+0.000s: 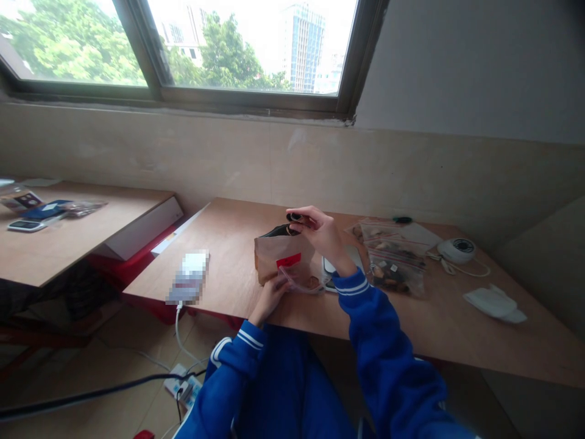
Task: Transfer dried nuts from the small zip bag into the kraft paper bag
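Observation:
A brown paper bag (267,256) with a red label (289,261) stands on the table in front of me, its dark mouth gaping at the top. My right hand (325,236) is above that mouth, its fingers closed on a small dark piece with a gold-coloured edge (295,217); its exact kind is too small to make out. Low at the bag's front, my left hand (271,297) has its fingers closed at a clear plastic bag (304,281), which lies against the paper bag. Part of a white flat device (354,256) shows behind my right wrist.
Several clear zip bags of brown and dark pieces (395,265) lie to the right. Beyond them are a white dome camera (457,249) with its cable and a crumpled white tissue (496,305). A phone (189,277) on a charging cable lies near the left edge.

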Demonstrator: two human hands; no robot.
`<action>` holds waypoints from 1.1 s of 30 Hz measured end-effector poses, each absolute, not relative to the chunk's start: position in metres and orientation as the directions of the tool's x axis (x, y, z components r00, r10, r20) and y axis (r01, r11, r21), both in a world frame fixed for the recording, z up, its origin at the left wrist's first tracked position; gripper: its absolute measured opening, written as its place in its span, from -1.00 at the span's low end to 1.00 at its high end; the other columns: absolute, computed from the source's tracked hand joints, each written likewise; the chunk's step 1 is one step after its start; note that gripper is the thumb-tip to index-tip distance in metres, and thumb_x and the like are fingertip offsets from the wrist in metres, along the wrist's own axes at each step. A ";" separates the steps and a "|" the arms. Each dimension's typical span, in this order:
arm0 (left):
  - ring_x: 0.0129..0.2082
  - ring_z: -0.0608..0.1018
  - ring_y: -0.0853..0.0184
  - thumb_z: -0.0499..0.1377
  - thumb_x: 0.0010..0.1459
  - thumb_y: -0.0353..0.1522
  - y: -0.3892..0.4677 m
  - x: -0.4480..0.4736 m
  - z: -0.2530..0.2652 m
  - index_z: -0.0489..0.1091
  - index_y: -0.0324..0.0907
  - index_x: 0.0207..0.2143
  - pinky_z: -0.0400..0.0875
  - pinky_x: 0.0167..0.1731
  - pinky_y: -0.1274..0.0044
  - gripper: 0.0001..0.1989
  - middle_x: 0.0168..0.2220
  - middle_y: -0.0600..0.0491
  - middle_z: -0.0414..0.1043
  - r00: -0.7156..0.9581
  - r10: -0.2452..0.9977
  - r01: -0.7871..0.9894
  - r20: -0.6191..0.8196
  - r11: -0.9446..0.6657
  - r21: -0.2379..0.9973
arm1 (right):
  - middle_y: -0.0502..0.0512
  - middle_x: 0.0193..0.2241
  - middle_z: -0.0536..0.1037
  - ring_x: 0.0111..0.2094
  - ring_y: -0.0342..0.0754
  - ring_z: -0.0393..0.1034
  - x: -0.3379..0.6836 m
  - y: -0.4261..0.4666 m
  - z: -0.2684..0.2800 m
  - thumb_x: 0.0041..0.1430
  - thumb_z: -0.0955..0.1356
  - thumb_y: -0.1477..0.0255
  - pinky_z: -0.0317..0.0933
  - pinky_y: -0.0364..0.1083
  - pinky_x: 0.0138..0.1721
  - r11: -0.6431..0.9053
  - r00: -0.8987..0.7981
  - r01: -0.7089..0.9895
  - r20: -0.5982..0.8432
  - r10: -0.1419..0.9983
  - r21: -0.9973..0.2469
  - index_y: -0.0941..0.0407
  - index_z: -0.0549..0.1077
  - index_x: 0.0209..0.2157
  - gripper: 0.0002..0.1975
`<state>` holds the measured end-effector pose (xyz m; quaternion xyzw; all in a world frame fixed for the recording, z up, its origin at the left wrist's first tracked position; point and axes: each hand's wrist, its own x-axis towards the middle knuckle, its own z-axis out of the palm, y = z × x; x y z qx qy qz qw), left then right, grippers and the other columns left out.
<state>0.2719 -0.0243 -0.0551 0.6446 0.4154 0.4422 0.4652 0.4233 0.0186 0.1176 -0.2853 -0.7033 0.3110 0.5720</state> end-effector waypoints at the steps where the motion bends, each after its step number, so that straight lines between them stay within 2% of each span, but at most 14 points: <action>1: 0.01 0.49 0.10 0.11 0.18 -0.21 -0.024 0.272 -0.055 0.49 -0.17 -0.04 0.34 0.04 0.29 -0.63 0.01 -0.05 0.48 0.266 0.945 0.125 0.189 -0.229 0.965 | 0.07 -0.19 0.55 -0.18 -0.06 0.48 0.422 0.020 0.115 0.10 0.41 0.39 0.38 -0.07 -0.12 0.646 -0.169 0.059 0.630 0.758 -0.761 0.08 0.54 -0.18 -0.78; 5: 0.03 0.47 0.08 0.13 0.17 -0.20 -0.023 0.270 -0.057 0.50 -0.15 -0.05 0.29 0.09 0.26 -0.64 0.02 -0.05 0.48 0.267 0.942 0.139 0.203 -0.246 0.959 | 0.08 -0.18 0.56 -0.15 -0.03 0.47 0.418 0.022 0.111 0.14 0.38 0.40 0.36 -0.04 -0.06 0.690 -0.166 0.215 0.671 0.723 -0.691 0.07 0.52 -0.16 -0.80; 10: 0.03 0.48 0.09 0.12 0.18 -0.21 -0.022 0.269 -0.061 0.49 -0.16 -0.03 0.30 0.08 0.28 -0.63 0.05 -0.06 0.45 0.279 0.939 0.153 0.201 -0.250 0.956 | 0.12 -0.13 0.53 -0.08 0.00 0.43 0.425 0.015 0.115 0.25 0.29 0.43 0.32 0.00 0.01 0.774 -0.359 0.381 0.691 0.627 -0.505 0.08 0.47 -0.07 -0.77; 14: 0.08 0.44 0.10 0.13 0.18 -0.21 -0.022 0.269 -0.062 0.48 -0.17 -0.03 0.29 0.10 0.30 -0.63 0.06 -0.05 0.44 0.276 0.939 0.147 0.205 -0.252 0.956 | 0.19 0.05 0.42 0.11 0.02 0.27 0.431 0.014 0.118 0.31 0.20 0.48 0.16 0.06 0.17 0.787 -0.491 0.476 0.624 0.608 -0.393 0.11 0.44 0.01 -0.69; 17: 0.06 0.46 0.10 0.13 0.17 -0.22 -0.022 0.269 -0.063 0.49 -0.18 -0.04 0.29 0.09 0.29 -0.63 0.01 -0.03 0.49 0.272 0.941 0.141 0.202 -0.246 0.959 | 0.21 0.17 0.30 0.21 0.04 0.14 0.431 0.012 0.120 0.29 0.18 0.52 0.05 0.10 0.24 0.780 -0.524 0.497 0.586 0.619 -0.380 0.12 0.35 0.12 -0.61; 20: -0.03 0.52 0.08 0.14 0.15 -0.22 -0.021 0.269 -0.064 0.51 -0.18 -0.08 0.33 0.04 0.27 -0.65 -0.08 -0.03 0.55 0.266 0.946 0.144 0.187 -0.231 0.962 | 0.18 0.18 0.28 0.23 0.02 0.10 0.433 0.002 0.122 0.25 0.18 0.55 0.00 0.10 0.26 0.784 -0.454 0.465 0.649 0.611 -0.412 0.09 0.29 0.15 -0.56; 23: -0.05 0.53 0.07 0.15 0.14 -0.22 -0.022 0.270 -0.065 0.52 -0.19 -0.09 0.33 0.04 0.26 -0.65 -0.09 -0.02 0.55 0.249 0.951 0.137 0.182 -0.221 0.966 | 0.16 0.02 0.42 0.10 0.00 0.27 0.447 -0.015 0.114 0.21 0.18 0.59 0.14 0.06 0.16 0.739 -0.246 0.451 0.727 0.641 -0.500 0.09 0.42 -0.01 -0.63; 25: -0.05 0.53 0.07 0.15 0.13 -0.21 -0.022 0.270 -0.064 0.52 -0.19 -0.10 0.34 0.03 0.26 -0.64 -0.10 -0.02 0.55 0.239 0.955 0.132 0.178 -0.214 0.968 | 0.11 -0.20 0.52 -0.12 -0.03 0.41 0.461 -0.025 0.099 0.17 0.18 0.61 0.29 -0.01 -0.04 0.657 -0.178 0.441 0.658 0.731 -0.611 0.10 0.49 -0.21 -0.70; 27: -0.07 0.54 0.06 0.17 0.11 -0.21 -0.023 0.271 -0.063 0.54 -0.19 -0.13 0.35 0.01 0.25 -0.65 -0.13 -0.03 0.57 0.235 0.957 0.131 0.173 -0.207 0.969 | 0.06 -0.36 0.55 -0.30 -0.06 0.45 0.472 -0.030 0.079 0.13 0.20 0.63 0.33 -0.07 -0.22 0.549 -0.264 0.465 0.483 0.835 -0.695 0.12 0.51 -0.33 -0.72; 28: -0.08 0.54 0.05 0.18 0.10 -0.21 -0.024 0.271 -0.062 0.55 -0.20 -0.15 0.37 -0.01 0.25 -0.66 -0.15 -0.03 0.57 0.233 0.957 0.132 0.171 -0.206 0.970 | 0.06 -0.37 0.56 -0.32 -0.07 0.45 0.476 -0.030 0.069 0.12 0.21 0.65 0.33 -0.08 -0.25 0.503 -0.335 0.503 0.378 0.863 -0.703 0.13 0.52 -0.34 -0.72; 31: -0.11 0.55 0.05 0.19 0.08 -0.20 -0.025 0.271 -0.060 0.56 -0.21 -0.18 0.38 -0.03 0.26 -0.67 -0.18 -0.04 0.58 0.225 0.958 0.138 0.177 -0.211 0.968 | 0.10 -0.27 0.60 -0.24 -0.04 0.48 0.478 -0.025 0.040 0.08 0.21 0.70 0.31 -0.06 -0.17 0.474 -0.497 0.625 0.152 0.855 -0.621 0.12 0.55 -0.29 -0.66; 33: -0.12 0.55 0.06 0.18 0.09 -0.21 -0.025 0.271 -0.059 0.56 -0.21 -0.20 0.38 -0.04 0.27 -0.68 -0.19 -0.05 0.59 0.224 0.957 0.146 0.184 -0.220 0.965 | 0.11 -0.16 0.58 -0.13 -0.01 0.45 0.472 -0.021 0.027 0.07 0.22 0.72 0.29 -0.04 -0.07 0.542 -0.577 0.638 0.127 0.807 -0.547 0.11 0.54 -0.22 -0.63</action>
